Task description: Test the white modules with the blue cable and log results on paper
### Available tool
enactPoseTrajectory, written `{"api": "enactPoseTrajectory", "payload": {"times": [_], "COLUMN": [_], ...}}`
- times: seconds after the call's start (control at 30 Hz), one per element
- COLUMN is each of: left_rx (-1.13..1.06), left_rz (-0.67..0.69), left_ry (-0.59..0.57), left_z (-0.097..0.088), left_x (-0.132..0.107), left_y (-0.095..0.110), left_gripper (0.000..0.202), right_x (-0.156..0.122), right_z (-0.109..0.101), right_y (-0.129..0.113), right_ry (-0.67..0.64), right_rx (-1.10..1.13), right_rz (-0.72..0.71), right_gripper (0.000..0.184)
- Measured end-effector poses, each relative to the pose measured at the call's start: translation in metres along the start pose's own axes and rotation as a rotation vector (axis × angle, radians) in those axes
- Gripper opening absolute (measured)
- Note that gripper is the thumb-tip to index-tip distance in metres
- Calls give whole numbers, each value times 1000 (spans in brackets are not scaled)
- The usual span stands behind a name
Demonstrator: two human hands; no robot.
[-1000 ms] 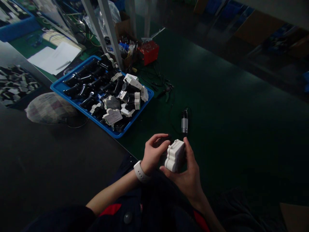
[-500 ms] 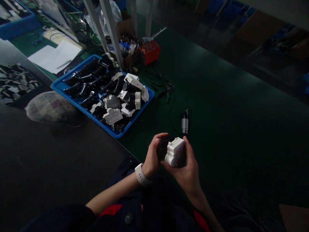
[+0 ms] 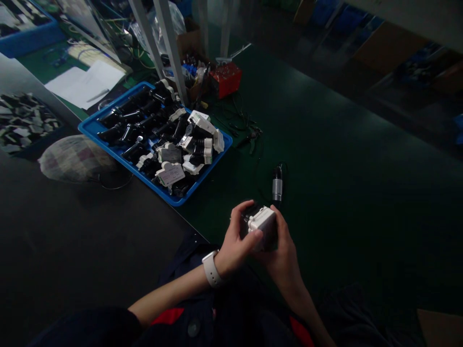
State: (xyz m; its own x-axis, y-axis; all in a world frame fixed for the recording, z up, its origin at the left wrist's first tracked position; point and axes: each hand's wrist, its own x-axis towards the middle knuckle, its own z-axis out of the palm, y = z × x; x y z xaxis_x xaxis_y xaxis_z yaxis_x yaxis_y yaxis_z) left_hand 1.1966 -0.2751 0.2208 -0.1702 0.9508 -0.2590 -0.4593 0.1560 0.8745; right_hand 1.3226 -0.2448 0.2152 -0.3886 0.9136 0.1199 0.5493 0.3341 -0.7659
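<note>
The left hand [image 3: 233,246] and right hand [image 3: 284,253] grip the white-and-dark part [image 3: 263,218] from left and right, best supported evenly without hard squeezing.

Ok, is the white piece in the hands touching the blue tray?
Apart: the head view shows green tabletop between the white piece and the blue tray.

The housing [image 3: 262,218] looks like smooth, matt plastic
</note>
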Motion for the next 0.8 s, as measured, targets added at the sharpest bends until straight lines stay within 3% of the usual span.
{"api": "enactPoseTrajectory", "payload": {"times": [0.13,0.47,0.53,0.67,0.8], "left_rx": [77,190,200,276,337], "left_rz": [30,67,110,285,478], "left_ry": [-6,-21,-9,-32,-144], "left_z": [2,0,0,-5,-10], "left_x": [-1,-5,-6,-7,-9], "left_y": [2,4,3,1,-1], "left_gripper": [69,59,57,56,59], "right_x": [-2,-4,-6,-3,11], "right_z": [-3,0,-3,-19,-33], "right_y": [-1,-2,-1,-1,-6], "right_ry": [-27,29,1,-190,-184], "right_rx": [-12,21,49,250,550], "right_rz": [-33,46,39,19,57], "right_gripper": [68,70,74,100,100]}}
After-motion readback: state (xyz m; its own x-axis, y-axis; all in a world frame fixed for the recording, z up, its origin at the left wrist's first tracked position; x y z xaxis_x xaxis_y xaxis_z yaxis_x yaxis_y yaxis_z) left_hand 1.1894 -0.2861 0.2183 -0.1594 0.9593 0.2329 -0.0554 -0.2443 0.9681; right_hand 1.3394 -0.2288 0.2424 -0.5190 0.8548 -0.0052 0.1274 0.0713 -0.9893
